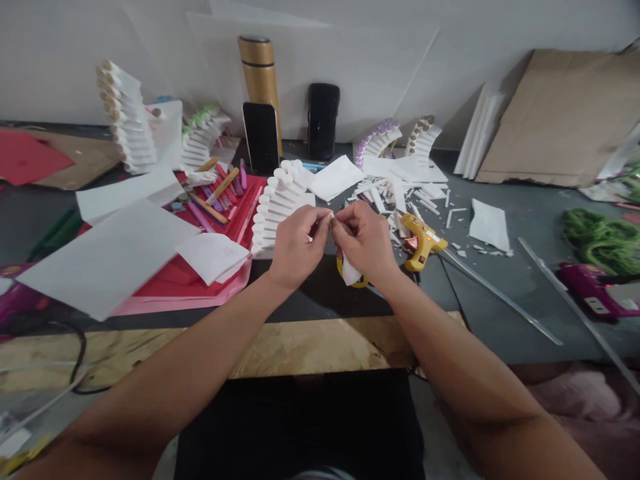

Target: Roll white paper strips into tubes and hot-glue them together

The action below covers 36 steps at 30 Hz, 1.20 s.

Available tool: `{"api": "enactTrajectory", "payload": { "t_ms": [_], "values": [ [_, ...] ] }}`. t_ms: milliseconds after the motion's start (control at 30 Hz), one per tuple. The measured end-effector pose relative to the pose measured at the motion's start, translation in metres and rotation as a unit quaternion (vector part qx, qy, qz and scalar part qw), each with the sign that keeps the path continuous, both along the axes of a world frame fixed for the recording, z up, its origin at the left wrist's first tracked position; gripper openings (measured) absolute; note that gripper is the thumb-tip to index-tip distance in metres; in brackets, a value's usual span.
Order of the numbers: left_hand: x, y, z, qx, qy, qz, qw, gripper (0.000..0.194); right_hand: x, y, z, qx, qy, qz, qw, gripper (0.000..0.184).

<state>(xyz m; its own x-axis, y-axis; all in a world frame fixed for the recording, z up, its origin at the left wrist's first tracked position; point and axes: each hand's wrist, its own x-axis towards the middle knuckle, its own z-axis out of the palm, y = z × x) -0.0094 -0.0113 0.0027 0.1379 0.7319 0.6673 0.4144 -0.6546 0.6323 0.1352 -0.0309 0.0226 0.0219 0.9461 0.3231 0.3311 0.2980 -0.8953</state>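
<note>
My left hand [299, 239] and my right hand [365, 241] meet at the fingertips above the dark table. Both pinch a small piece of white paper [331, 216], mostly covered by the fingers. A strip of white paper [351, 272] hangs below my right palm. Under it shows a yellow looped handle [361, 285], partly hidden. Just left of my left hand stands a fan-shaped row of white paper rolls [273, 210] with round white ends. To the right of my right hand lies a yellow glue gun [421, 241] with a clear glue stick [505, 297] in its back.
White paper scraps [395, 193] lie behind the glue gun. Red sheets [165, 283], white sheets [115, 253] and coloured rolls are at left. Two phones [261, 137] and a gold flask [257, 63] stand at the back. Cardboard [555, 120] and green yarn [600, 237] are at right.
</note>
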Motion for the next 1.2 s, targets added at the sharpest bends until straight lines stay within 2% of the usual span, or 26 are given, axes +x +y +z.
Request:
{"api": "enactTrajectory", "payload": {
  "t_ms": [100, 267, 400, 500, 633, 767, 867, 933, 1000, 1200],
  "values": [
    [-0.001, 0.003, -0.003, 0.074, 0.057, -0.011, 0.996, 0.022, 0.003, 0.001, -0.003, -0.003, 0.012, 0.013, 1.0, 0.016],
    [-0.002, 0.007, -0.009, 0.142, 0.093, -0.027, 0.985, 0.028, 0.005, 0.005, -0.002, -0.035, 0.098, 0.015, 0.994, 0.019],
    [-0.001, 0.005, -0.007, 0.174, 0.095, -0.01, 0.98, 0.029, 0.004, 0.002, 0.005, -0.064, 0.153, 0.049, 0.985, 0.019],
    [-0.002, 0.002, -0.004, 0.192, 0.094, -0.007, 0.977, 0.029, 0.003, -0.002, 0.009, -0.051, 0.169, 0.078, 0.981, 0.014],
    [-0.003, 0.0, -0.002, 0.204, 0.084, -0.012, 0.975, 0.029, 0.002, -0.004, 0.011, -0.041, 0.178, 0.078, 0.98, 0.013],
    [-0.002, -0.002, 0.0, 0.159, 0.046, -0.033, 0.986, 0.029, 0.002, -0.002, 0.012, -0.042, 0.179, 0.078, 0.98, 0.014],
    [0.0, -0.003, 0.001, 0.044, -0.04, -0.071, 0.996, 0.025, 0.004, 0.001, 0.01, -0.057, 0.175, 0.072, 0.98, 0.013],
    [0.001, -0.001, 0.0, -0.052, -0.109, -0.099, 0.988, 0.022, 0.006, 0.006, 0.006, -0.061, 0.166, 0.074, 0.981, 0.014],
    [0.002, 0.002, -0.003, -0.112, -0.153, -0.117, 0.975, 0.02, 0.008, 0.011, 0.001, -0.054, 0.153, 0.088, 0.983, 0.016],
    [-0.002, 0.014, -0.011, -0.132, -0.178, -0.151, 0.963, 0.019, 0.015, 0.016, -0.008, 0.028, 0.062, 0.111, 0.992, 0.011]
  ]
}}
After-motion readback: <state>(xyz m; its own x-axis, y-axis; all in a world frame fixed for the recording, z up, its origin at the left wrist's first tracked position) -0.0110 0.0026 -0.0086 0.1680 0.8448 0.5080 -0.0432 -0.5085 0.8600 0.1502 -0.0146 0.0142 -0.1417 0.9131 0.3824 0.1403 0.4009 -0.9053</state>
